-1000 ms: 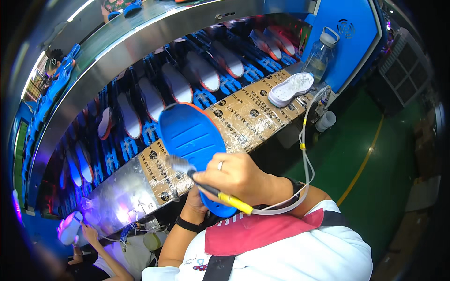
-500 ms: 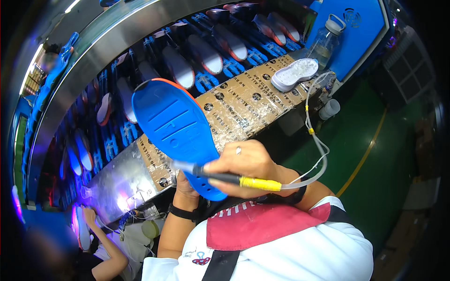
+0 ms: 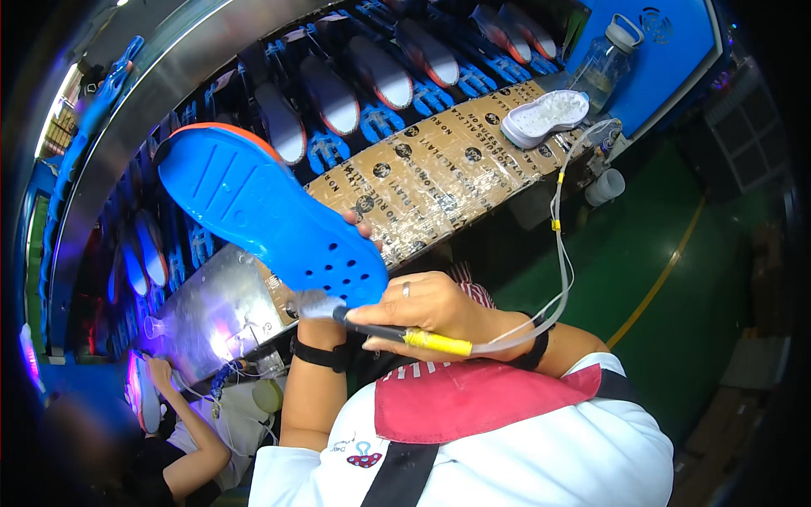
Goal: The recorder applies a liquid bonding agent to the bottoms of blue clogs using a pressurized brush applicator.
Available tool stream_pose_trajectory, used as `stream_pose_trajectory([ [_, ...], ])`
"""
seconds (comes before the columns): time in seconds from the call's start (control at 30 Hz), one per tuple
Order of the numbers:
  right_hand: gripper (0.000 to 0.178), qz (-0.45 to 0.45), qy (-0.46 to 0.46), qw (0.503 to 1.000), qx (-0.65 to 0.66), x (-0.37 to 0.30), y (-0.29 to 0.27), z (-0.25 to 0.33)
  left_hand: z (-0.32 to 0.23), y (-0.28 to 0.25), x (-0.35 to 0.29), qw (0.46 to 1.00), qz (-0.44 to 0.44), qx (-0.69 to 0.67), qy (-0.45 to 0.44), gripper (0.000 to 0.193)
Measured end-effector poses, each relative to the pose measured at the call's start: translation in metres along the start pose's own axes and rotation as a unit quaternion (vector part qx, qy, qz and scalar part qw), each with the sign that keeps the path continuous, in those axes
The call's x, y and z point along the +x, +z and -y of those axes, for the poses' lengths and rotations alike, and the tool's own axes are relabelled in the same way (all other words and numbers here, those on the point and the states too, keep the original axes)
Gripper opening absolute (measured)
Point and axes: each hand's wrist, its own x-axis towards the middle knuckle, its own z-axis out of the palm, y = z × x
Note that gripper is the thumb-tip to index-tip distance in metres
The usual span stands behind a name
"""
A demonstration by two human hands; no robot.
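My left hand (image 3: 363,228) grips a blue foot-shaped shoe sole (image 3: 245,190) from behind; only some fingertips show past its edge, the rest is hidden. Orange trim runs along the sole's far rim, and several round holes pierce its near end. In my right hand (image 3: 431,306) is a brush (image 3: 372,325) with a dark handle, yellow tape and a clear tube (image 3: 553,296) running from its back. The blurred pale bristles sit at the sole's near lower edge; whether they touch it I cannot tell.
Racks of grey shoes (image 3: 329,97) on blue holders stand beyond the cardboard-covered ledge (image 3: 431,177). A white sole (image 3: 545,118) with white stuff inside, a clear bottle (image 3: 604,63) and a white cup (image 3: 604,188) are at right. Another person's hand (image 3: 159,372) works at lower left.
The sole has swung left and turned, baring its holed end and my left fingertips. My right hand and the brush have shifted slightly left and down; the brush's bristles are now at the holed end.
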Motion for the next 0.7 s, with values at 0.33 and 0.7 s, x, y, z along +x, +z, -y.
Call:
stream_pose_trajectory([
  [0.33,0.03,0.093,0.093,0.987,0.092,0.003,-0.018,0.003,-0.026,0.004,0.001,0.994,0.096,0.035,0.042,0.079],
  [0.7,0.028,0.174,0.05,0.983,0.042,0.004,-0.03,-0.008,-0.07,0.0,-0.002,0.945,-0.014,0.316,-0.079,0.082],
])
